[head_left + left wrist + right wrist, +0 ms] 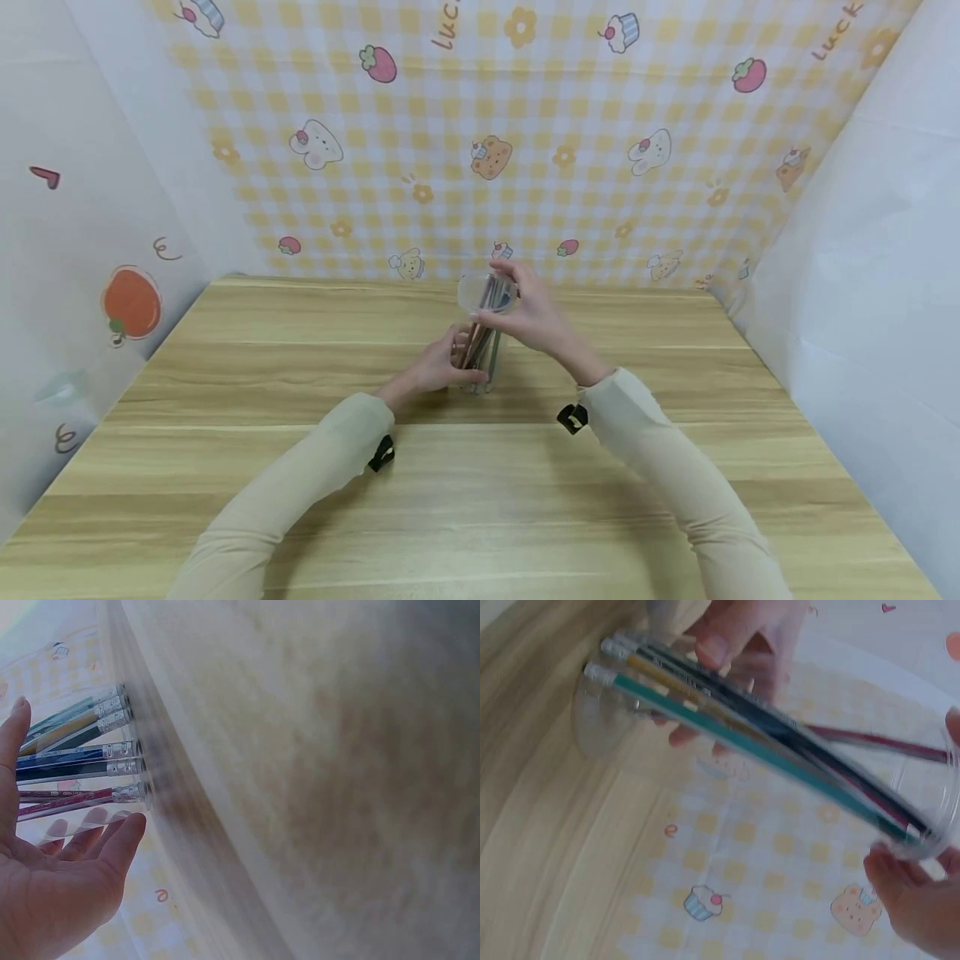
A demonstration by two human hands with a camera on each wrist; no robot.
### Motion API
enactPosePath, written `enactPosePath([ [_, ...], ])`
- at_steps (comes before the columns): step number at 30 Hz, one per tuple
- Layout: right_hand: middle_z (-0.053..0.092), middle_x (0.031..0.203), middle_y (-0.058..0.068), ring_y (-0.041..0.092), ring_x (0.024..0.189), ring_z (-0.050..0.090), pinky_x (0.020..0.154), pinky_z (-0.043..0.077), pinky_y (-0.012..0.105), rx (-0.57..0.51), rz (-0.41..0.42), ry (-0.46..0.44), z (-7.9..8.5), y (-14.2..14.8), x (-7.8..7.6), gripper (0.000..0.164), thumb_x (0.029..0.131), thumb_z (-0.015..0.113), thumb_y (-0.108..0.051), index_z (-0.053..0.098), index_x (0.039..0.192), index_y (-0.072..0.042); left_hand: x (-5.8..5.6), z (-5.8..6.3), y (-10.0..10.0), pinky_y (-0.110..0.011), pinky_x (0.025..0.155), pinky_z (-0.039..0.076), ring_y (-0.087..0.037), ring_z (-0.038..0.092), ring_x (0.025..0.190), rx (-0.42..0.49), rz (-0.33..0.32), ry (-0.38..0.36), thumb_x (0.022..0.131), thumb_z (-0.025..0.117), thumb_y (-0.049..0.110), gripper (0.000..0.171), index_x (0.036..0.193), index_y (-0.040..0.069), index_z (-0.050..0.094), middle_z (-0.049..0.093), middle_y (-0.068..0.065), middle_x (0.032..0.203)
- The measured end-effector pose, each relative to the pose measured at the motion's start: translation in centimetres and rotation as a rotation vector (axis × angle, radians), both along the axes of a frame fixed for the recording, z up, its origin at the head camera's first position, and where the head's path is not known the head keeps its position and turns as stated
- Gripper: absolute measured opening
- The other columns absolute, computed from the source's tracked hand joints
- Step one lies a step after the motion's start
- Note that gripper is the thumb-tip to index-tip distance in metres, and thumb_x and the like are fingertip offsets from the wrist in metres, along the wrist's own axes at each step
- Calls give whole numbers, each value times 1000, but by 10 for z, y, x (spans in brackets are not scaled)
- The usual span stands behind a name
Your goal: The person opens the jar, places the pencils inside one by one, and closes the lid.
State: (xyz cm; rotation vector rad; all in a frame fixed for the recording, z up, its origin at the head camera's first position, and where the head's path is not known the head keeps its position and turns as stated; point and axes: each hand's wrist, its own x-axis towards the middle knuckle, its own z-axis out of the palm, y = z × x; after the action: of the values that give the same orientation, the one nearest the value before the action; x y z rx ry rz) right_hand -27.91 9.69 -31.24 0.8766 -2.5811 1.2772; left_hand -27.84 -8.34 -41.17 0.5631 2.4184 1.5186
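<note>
A clear plastic cylinder [600, 724] stands on the table with several pencils [727, 742] in it, teal, yellow, dark and red. Their metal-banded eraser ends [124, 750] are at the bottom. My left hand [435, 367] holds the lower part, its thumb on the near side and its fingers round the far side. At the top, my right hand [532, 317] grips the round clear rim [472, 293] between thumb and fingers. Whether a lid sits on that rim, I cannot tell. In the right wrist view, the right hand is partly cut off by the frame edge.
The wood-grain table [480, 500] runs back to a yellow checked cloth [420, 150] with cartoon prints, close behind the cylinder. White sheets [862, 250] stand at both sides. A black strap piece [572, 418] hangs by each sleeve cuff.
</note>
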Motion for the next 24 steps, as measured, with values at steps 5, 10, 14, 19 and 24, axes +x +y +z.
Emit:
enactPosePath([
  [5, 40, 119, 10, 20, 104, 42, 81, 42, 31, -8, -96, 109, -6, -7, 3, 73, 72, 71, -37, 37, 128, -4, -1, 0, -1, -44, 96, 30, -28, 36, 119, -12, 4, -6, 70, 75, 26, 81, 133, 11, 26, 38, -16, 132],
  [10, 32, 134, 10, 18, 120, 32, 95, 33, 38, -43, 94, 8, -4, 4, -2, 75, 78, 68, -23, 25, 137, -8, -1, -1, 0, -45, 96, 30, -29, 36, 119, -26, -1, 6, 69, 75, 27, 82, 132, 12, 26, 37, -16, 132],
  [14, 24, 141, 11, 20, 126, 25, 100, 26, 39, -78, 243, -143, 8, 13, -1, 74, 82, 63, -9, 17, 140, -8, -1, -2, 1, -44, 96, 31, -29, 37, 119, -15, -1, 1, 68, 76, 27, 82, 132, 12, 27, 37, -15, 132],
  [19, 30, 137, 12, 23, 123, 30, 100, 26, 34, -75, 213, -155, 20, 11, 12, 65, 82, 63, -10, 27, 136, -4, 0, -1, 2, -45, 95, 32, -29, 38, 118, -8, 1, 7, 67, 77, 28, 81, 131, 12, 28, 39, -15, 131],
  [24, 41, 127, 15, 23, 113, 41, 95, 33, 34, -151, 114, -51, 5, 3, 13, 61, 78, 67, -13, 36, 129, -2, 0, -1, 1, -45, 95, 32, -28, 38, 118, -23, 10, 15, 68, 76, 27, 79, 130, 12, 29, 40, -15, 130],
])
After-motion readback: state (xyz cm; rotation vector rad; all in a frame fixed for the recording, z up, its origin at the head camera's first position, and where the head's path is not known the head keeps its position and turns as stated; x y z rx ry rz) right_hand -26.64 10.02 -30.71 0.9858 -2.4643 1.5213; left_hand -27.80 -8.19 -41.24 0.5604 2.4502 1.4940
